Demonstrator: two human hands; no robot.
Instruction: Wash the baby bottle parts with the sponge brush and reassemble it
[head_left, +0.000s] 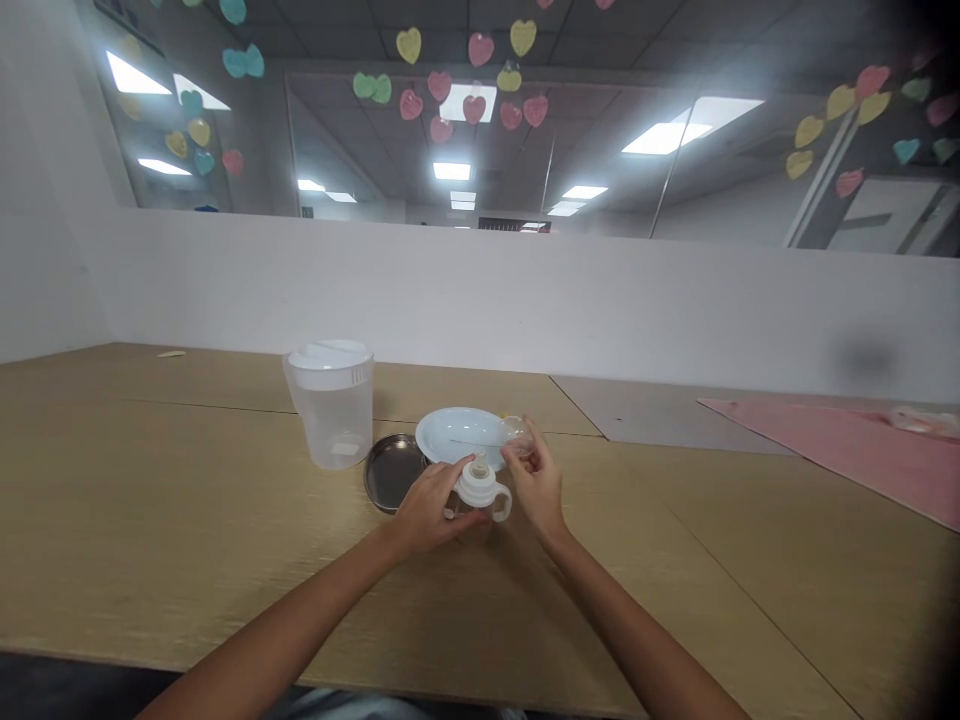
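Head view: left hand (433,510) had its fingers gripping a two-handled bottle (478,486), spout up, at the desk's (225,540) middle; base contact unclear. Right hand (538,488) had its fingers pinching a clear cap (516,434), just beside it. White bowl (442,430) sat behind, metal dish (388,475) and lidded pitcher (335,410) to the left.
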